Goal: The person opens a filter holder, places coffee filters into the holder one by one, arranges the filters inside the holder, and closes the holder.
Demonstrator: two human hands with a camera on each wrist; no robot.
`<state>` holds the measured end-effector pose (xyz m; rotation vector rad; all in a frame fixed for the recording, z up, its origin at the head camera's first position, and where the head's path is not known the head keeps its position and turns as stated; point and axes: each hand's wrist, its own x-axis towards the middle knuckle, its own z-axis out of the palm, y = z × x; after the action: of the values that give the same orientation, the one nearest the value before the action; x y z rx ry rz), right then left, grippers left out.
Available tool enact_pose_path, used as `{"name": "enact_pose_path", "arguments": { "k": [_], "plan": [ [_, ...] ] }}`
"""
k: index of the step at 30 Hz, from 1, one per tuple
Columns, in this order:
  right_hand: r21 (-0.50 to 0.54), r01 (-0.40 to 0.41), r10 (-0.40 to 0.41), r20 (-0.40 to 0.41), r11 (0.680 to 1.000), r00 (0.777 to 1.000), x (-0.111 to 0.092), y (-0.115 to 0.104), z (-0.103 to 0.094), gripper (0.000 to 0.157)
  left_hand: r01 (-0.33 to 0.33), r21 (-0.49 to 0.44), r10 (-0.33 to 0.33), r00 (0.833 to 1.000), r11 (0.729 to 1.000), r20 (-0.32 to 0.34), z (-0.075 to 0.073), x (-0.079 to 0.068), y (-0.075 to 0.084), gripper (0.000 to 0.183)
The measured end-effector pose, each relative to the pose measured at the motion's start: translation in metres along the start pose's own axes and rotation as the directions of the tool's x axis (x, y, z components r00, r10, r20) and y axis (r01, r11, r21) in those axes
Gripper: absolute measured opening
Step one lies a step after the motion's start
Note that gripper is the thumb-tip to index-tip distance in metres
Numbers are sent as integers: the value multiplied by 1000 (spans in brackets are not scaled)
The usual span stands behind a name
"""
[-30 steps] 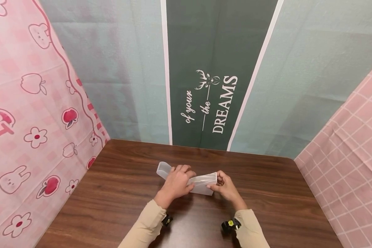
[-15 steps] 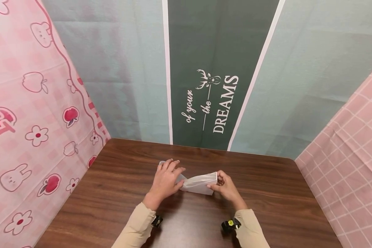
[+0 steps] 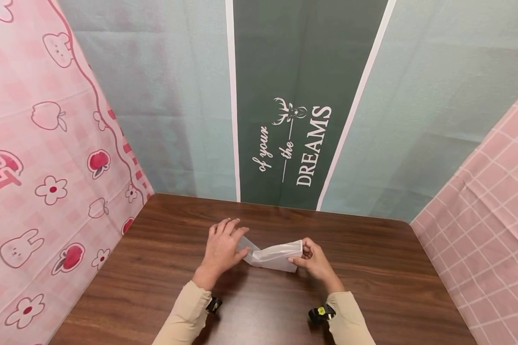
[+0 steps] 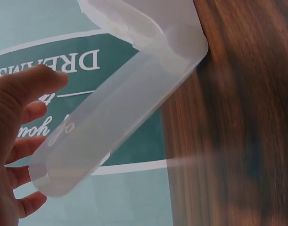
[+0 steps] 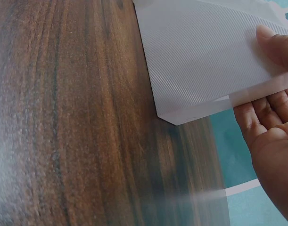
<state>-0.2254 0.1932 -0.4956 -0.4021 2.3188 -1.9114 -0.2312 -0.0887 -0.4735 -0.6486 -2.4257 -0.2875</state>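
A translucent white plastic case (image 3: 278, 262) stands on edge on the table, its hinged lid (image 4: 106, 113) swung out to the left. Ribbed texture covers the case's side (image 5: 200, 61) in the right wrist view. Wavy, pale edges show in its open top; what they belong to is unclear. My right hand (image 3: 315, 259) grips the right end, thumb on the near face and fingers behind. My left hand (image 3: 219, 245) is by the lid's outer end with fingers spread; whether it touches the lid I cannot tell. The hand hides that end in the head view.
The brown wood-grain table (image 3: 155, 268) extends around both hands. A green and pale blue cloth (image 3: 280, 48) with white lettering hangs behind it. Pink printed cloths flank the left (image 3: 47, 143) and right (image 3: 496, 191) sides.
My left hand has moved left, from over the case's middle along the lid to its outer end. The right hand and the case have stayed in place.
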Motion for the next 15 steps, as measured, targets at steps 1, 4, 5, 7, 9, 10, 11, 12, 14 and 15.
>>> {"name": "enact_pose_path", "arguments": {
  "k": [1, 4, 5, 7, 9, 10, 11, 12, 14, 15],
  "plan": [
    [-3, -2, 2, -1, 1000, 1000, 0, 0, 0, 32, 4, 2, -4, 1000, 1000, 3, 0, 0, -1, 45],
    [-14, -5, 4, -3, 1000, 1000, 0, 0, -1, 32, 13, 4, -13, 1000, 1000, 4, -1, -1, -4, 47],
    [-17, -5, 5, -3, 1000, 1000, 0, 0, -1, 32, 16, 3, -16, 1000, 1000, 3, -2, -1, -5, 47],
    [-21, -5, 5, -4, 1000, 1000, 0, 0, -1, 32, 27, -3, -27, 1000, 1000, 6, -3, -2, -8, 48],
    [-24, -4, 4, -3, 1000, 1000, 0, 0, -1, 32, 42, -16, -42, 999, 999, 10, -3, -3, -10, 50],
    [-22, -6, 6, -2, 1000, 1000, 0, 0, -1, 32, 50, -23, -50, 999, 998, 12, -4, -3, -11, 51],
    [-22, -6, 6, -1, 1000, 1000, 0, 0, -1, 32, 59, -30, -58, 998, 998, 15, -4, -4, -12, 53],
    [-21, -6, 6, 0, 1000, 1000, 0, 0, -1, 32, 67, -38, -67, 998, 997, 18, -4, -4, -14, 55],
    [-19, -7, 8, 2, 1000, 1000, 0, 0, -1, 32, 82, -51, -81, 996, 995, 25, -4, -6, -16, 60],
    [-16, -6, 6, 4, 1000, 1000, 0, 0, -1, 32, 90, -57, -88, 996, 994, 30, -4, -7, -17, 62]
  ]
}}
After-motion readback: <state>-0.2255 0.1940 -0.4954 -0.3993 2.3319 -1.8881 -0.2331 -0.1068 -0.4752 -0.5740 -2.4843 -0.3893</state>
